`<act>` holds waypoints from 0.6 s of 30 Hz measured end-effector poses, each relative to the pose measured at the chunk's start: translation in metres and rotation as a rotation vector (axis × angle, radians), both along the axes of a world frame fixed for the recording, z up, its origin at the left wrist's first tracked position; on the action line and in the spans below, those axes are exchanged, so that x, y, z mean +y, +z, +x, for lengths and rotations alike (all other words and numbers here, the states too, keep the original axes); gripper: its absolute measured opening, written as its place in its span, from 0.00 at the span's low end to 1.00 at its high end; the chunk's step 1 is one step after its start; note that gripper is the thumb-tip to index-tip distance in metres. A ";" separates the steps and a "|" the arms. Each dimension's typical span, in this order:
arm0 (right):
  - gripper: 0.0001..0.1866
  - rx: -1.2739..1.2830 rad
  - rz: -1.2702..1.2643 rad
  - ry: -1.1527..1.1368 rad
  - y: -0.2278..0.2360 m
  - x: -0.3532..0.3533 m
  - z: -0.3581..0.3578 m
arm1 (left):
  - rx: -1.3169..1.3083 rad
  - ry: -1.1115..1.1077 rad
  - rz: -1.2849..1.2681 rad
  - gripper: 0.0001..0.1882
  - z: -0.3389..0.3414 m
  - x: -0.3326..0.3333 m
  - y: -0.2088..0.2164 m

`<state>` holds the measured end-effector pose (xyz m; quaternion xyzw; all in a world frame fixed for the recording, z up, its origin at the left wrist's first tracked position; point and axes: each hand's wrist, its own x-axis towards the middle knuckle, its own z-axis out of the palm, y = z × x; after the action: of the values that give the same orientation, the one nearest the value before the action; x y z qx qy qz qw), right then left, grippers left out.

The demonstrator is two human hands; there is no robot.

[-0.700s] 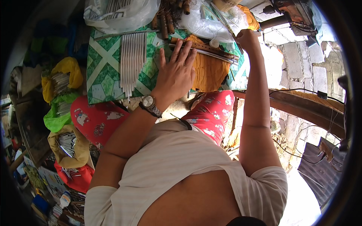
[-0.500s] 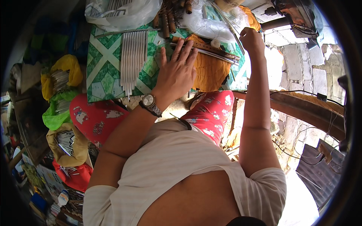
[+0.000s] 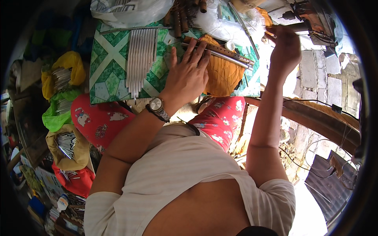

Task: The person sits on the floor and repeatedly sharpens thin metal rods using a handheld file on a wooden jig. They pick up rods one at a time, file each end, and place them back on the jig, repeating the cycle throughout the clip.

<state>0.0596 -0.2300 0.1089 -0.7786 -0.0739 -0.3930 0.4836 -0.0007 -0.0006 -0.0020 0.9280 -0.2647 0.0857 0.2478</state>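
My left hand (image 3: pixel 187 72) lies with fingers spread over the near-left end of a brown strip with a row of holes (image 3: pixel 230 52). A slim metal tube (image 3: pixel 232 60) runs alongside that strip. Both rest on a crumpled orange-yellow sheet (image 3: pixel 224 76). A small white round piece (image 3: pixel 230 46) sits just beyond the strip. My right hand (image 3: pixel 285 49) is raised beyond the table's right side, its fingers curled together; what they pinch cannot be made out. Left of my left hand, several thin metal tubes (image 3: pixel 139 59) lie side by side, of stepped lengths.
A green-and-white patterned tabletop (image 3: pixel 108 78) carries clear plastic bags (image 3: pixel 130 15), brown tubes (image 3: pixel 179 21) and a long thin rod (image 3: pixel 248 33). Yellow (image 3: pixel 49 80), green (image 3: pixel 51 118), tan (image 3: pixel 80 157) and red (image 3: pixel 84 183) bags of metal pieces stand at left. A dark machine (image 3: pixel 311 19) is at far right.
My right hand has swung to the right, away from the table, with its fingers still closed. The white round piece has tipped or turned slightly. My left hand stays on the strip.
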 end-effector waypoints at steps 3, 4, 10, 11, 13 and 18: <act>0.04 0.104 -0.017 -0.039 -0.035 0.037 -0.035 | -0.007 0.003 -0.018 0.28 0.000 0.000 0.001; 0.04 0.196 -0.041 -0.094 -0.047 0.047 -0.045 | -0.005 0.003 -0.019 0.28 0.000 0.000 0.001; 0.11 0.048 -0.447 -0.075 -0.091 0.069 -0.065 | -0.020 0.003 0.008 0.29 0.000 0.000 0.000; 0.12 0.049 -0.470 -0.069 -0.093 0.069 -0.065 | -0.027 0.005 0.011 0.29 0.000 0.000 0.000; 0.12 0.045 -0.498 -0.055 -0.096 0.067 -0.065 | -0.024 0.002 0.002 0.29 0.000 0.000 0.000; 0.12 0.022 -0.500 -0.016 -0.100 0.065 -0.064 | -0.017 -0.003 0.017 0.29 0.001 0.000 0.000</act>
<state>-0.0043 -0.1648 0.0094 -0.8790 -0.1572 -0.3577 0.2733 -0.0001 -0.0009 -0.0019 0.9289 -0.2690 0.0908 0.2378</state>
